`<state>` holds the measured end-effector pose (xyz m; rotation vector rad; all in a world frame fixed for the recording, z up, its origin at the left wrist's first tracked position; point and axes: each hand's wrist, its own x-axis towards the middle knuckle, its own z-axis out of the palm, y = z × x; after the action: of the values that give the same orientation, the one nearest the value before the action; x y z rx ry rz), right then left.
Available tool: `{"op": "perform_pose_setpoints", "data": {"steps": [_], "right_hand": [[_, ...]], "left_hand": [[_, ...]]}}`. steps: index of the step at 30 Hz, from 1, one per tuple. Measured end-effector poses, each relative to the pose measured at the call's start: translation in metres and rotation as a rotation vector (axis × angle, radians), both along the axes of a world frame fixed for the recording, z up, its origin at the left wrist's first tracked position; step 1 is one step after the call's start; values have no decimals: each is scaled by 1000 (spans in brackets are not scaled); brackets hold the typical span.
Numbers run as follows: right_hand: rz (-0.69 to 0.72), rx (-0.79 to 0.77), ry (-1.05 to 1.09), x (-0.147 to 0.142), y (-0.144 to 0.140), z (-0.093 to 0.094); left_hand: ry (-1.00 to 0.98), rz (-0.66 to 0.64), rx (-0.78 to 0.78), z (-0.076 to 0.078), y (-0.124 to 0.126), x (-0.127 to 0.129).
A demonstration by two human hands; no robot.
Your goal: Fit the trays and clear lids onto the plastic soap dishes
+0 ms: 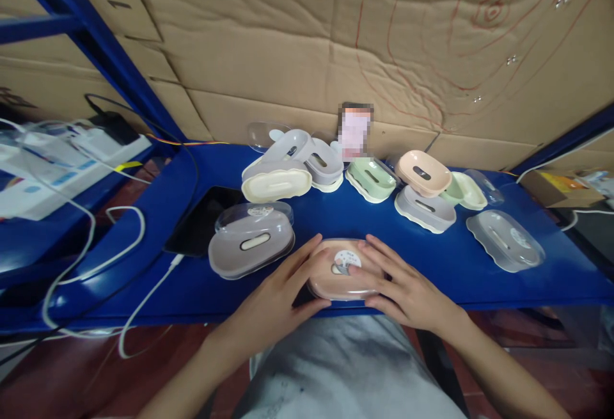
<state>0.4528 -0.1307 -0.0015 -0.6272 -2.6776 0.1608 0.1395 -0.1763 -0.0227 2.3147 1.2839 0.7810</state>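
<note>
A pink soap box (341,272) with a clear lid and a round sticker lies at the near edge of the blue shelf (336,214). My left hand (283,294) rests on its left side, thumb under the front rim. My right hand (398,284) lies on its right side, fingers spread over the lid near the sticker. Both hands press on the box.
A closed grey soap box (250,240) sits left of the pink one. Behind lie several cream, grey, green and peach soap boxes (422,173) and a loose clear lid (506,240). A black tablet (204,221) and white cables (96,240) lie left. Cardboard backs the shelf.
</note>
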Motion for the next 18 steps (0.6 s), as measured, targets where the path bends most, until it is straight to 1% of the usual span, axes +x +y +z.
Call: {"op": "perform_pose_setpoints", "data": {"steps": [3, 7, 9, 11, 12, 13, 15, 16, 18], "right_hand": [[3, 51, -20, -1, -1, -2], [-13, 29, 20, -3, 1, -8], [-21, 22, 73, -4, 1, -9], [-47, 35, 126, 2, -1, -6], [-86, 57, 158, 9, -3, -2], [-152, 94, 192, 19, -5, 2], [-380, 226, 268, 55, -9, 11], [-536, 320, 302, 80, -10, 14], [-868, 551, 338, 144, -10, 15]], "left_hand": [[10, -2, -1, -3, 1, -1], [53, -4, 40, -3, 1, 1], [92, 6, 125, 0, -1, 1], [134, 38, 263, 5, -3, 1], [160, 70, 336, 7, -4, 0], [189, 114, 402, 10, -5, -1], [259, 245, 494, 16, -7, -4], [298, 316, 518, 18, -8, -6], [379, 431, 528, 20, -9, -8]]}}
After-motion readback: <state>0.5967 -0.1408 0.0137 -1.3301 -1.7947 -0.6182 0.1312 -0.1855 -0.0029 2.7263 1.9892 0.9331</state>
